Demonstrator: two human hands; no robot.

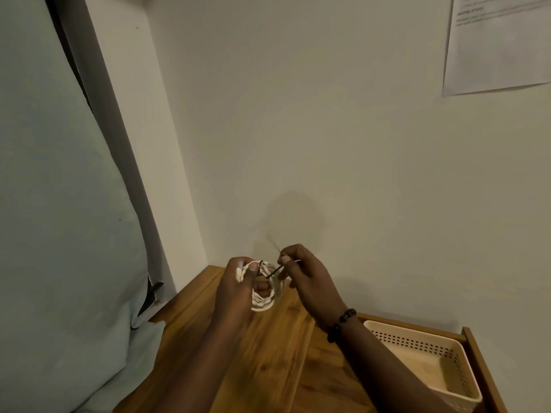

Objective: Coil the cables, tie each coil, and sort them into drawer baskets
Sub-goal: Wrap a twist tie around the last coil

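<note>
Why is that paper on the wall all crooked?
The paper at the top right hangs tilted, its bottom edge slanting and one lower corner curling off the wall. Nothing else looks odd: the hands hold the white cable coil and a thin dark tie.

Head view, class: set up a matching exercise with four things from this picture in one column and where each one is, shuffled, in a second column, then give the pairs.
Things
1. white cable coil
2. dark tie
3. beige basket
4. bead bracelet

Places
A. inside the open drawer, lower right
B. round the right wrist
C. gripped by the left hand
D. pinched by the right hand, above the wooden top

Pairs: 1-C, 2-D, 3-A, 4-B
</note>
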